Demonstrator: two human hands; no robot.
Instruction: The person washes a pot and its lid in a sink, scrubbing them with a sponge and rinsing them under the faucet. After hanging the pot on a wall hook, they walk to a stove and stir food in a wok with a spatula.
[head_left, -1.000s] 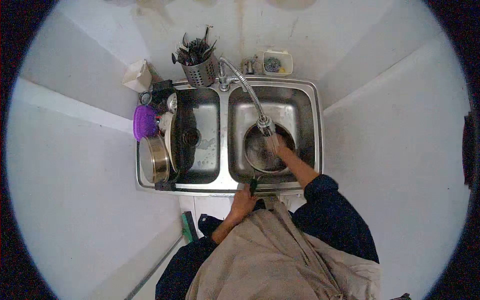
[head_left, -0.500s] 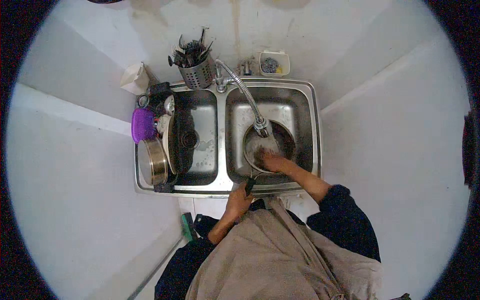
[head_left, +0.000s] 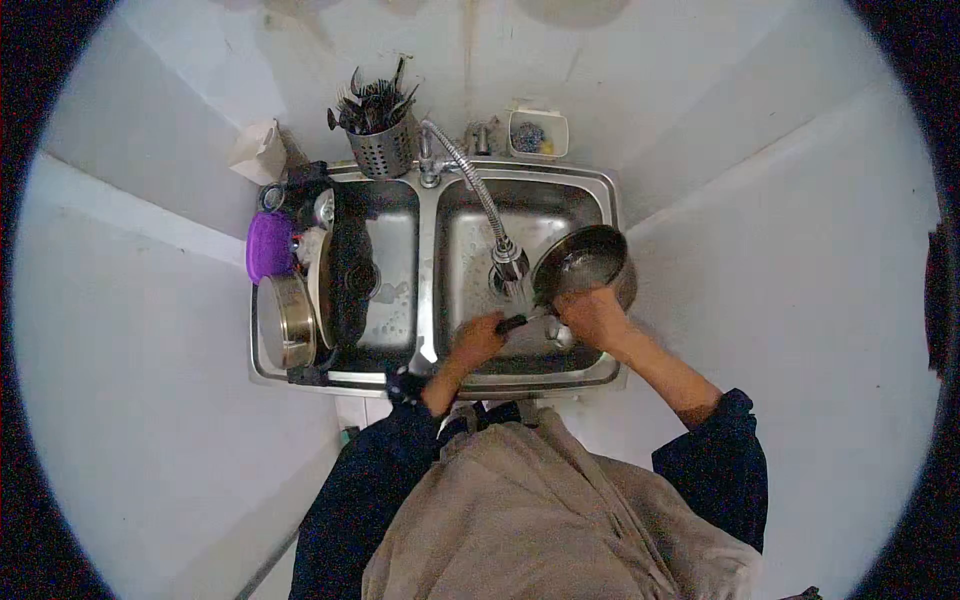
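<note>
My left hand (head_left: 478,342) is closed round the black handle (head_left: 512,324) of a round metal pan (head_left: 585,256). The pan is tilted over the right side of the right sink basin (head_left: 465,225), its dark wet inside facing up. At its near rim is my right hand (head_left: 597,318), fingers curled and partly hidden; I cannot tell what they hold. Water runs from the spray head of the flexible faucet (head_left: 508,258), falling left of the pan, near the handle.
In the left basin (head_left: 395,320), dishes lean along the left side: a purple container (head_left: 268,246), a steel pot (head_left: 292,322) and a large dark pan (head_left: 345,270). Behind stand a perforated cutlery holder (head_left: 383,155) and a white tub (head_left: 538,135) with a scourer. Walls close in both sides.
The pan has moved right from under the faucet and tilted. Both hands moved with it, the left one up over the sink edge. My right hand went from inside the pan to its near rim.
</note>
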